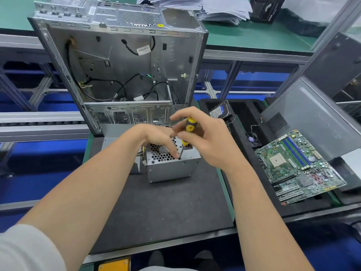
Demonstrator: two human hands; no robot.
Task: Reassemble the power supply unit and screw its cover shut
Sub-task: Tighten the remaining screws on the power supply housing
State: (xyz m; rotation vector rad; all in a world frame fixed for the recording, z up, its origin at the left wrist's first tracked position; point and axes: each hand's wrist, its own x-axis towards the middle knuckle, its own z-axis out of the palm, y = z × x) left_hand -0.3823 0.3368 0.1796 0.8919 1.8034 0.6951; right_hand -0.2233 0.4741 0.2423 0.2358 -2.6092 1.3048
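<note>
The grey metal power supply unit point(172, 167) stands on a black mat point(166, 212), its honeycomb fan grille facing up. My right hand point(203, 137) grips a yellow-and-black screwdriver point(188, 132), held nearly upright with its tip at a hole near the front edge of the top face. My left hand point(156, 137) rests on the grille, fingers stretched out, one fingertip right beside the screwdriver tip. Yellow and black wires point(143, 153) stick out of the unit's left side.
An open, gutted computer case point(125, 61) stands behind the unit. A black tray on the right holds a green motherboard point(298, 167), a hard drive point(220, 110) and a small fan point(253, 138). A grey case panel point(312, 118) leans at far right.
</note>
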